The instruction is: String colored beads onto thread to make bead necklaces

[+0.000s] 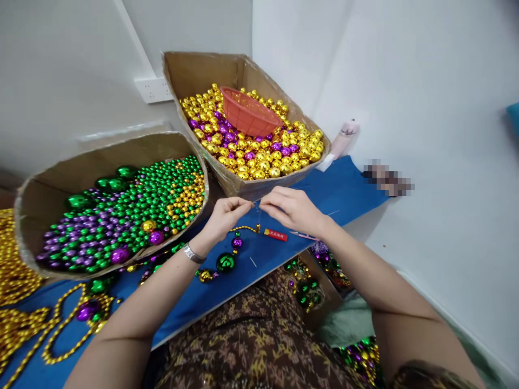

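Above the blue-covered table, my left hand and my right hand come close together. Thumb and fingers of each are pinched on a thin clear thread, which shows faintly between the fingertips. Just below hangs or lies the end of a bead strand with gold, purple and large green beads; I cannot tell how the thread joins it. A small red lighter-like piece with yellow lettering lies under my right hand. Beside it is a slim pale pink tool, partly hidden by my wrist.
One open carton holds gold and purple balls and a red plastic basket. Another carton holds green, purple and gold beads. Gold bead chains lie at left. A pink bottle stands at the back. More beads sit below the table edge.
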Available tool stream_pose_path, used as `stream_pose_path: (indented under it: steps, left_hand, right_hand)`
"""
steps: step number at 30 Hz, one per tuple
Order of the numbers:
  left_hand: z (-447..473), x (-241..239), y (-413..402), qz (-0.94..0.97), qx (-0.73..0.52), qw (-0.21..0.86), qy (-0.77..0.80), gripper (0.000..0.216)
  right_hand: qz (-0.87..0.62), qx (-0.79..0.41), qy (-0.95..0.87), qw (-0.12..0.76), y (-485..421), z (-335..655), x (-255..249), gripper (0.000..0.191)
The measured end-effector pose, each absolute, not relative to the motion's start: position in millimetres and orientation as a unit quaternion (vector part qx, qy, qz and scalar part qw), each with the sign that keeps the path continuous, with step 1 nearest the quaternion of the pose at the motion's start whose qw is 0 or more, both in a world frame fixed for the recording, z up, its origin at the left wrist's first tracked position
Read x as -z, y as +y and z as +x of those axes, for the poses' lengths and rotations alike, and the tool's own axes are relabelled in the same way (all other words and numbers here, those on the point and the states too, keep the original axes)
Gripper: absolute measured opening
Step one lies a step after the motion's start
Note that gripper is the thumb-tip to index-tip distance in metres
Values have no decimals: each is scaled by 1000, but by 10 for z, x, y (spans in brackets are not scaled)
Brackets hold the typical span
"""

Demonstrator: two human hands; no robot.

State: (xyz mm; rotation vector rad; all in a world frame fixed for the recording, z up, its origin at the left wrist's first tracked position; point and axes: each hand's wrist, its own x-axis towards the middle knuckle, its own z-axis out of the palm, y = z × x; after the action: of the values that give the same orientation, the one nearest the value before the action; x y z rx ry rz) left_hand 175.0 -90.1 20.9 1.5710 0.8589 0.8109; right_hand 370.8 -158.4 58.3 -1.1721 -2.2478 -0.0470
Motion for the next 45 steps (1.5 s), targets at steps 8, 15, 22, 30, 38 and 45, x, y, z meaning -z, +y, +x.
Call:
stream_pose_path:
  steps: [8,15,22,30,38,45]
  left_hand:
    - [1670,-378,-1002,704,-247,610,267,34]
    - [1548,-527,-930,763,-288,504,286,31]
    - [1543,-753,-959,878,-286,284,258,17]
    - [1531,-909,-995,890,-279,245,264,20]
    - [1451,-1102,-1032,860,-282,315,285,19]
    - [1418,-801,-1086,846,-275,356,284,19]
  right_hand:
    - [-464,27,-848,256,-1303,3518,-585,27]
    - [-496,-202,-784,314,-1403,3666,-729,32]
    - [-359,-454,-596,556,-1478,3272,-1015,30]
    - [-341,-446,-538,628,-1196,3044,-1552,26]
    - [-355,-382,-490,699,-1408,2937,-2363,35]
    - [-296,-363,-579,667,-1402,2902,-2529,44]
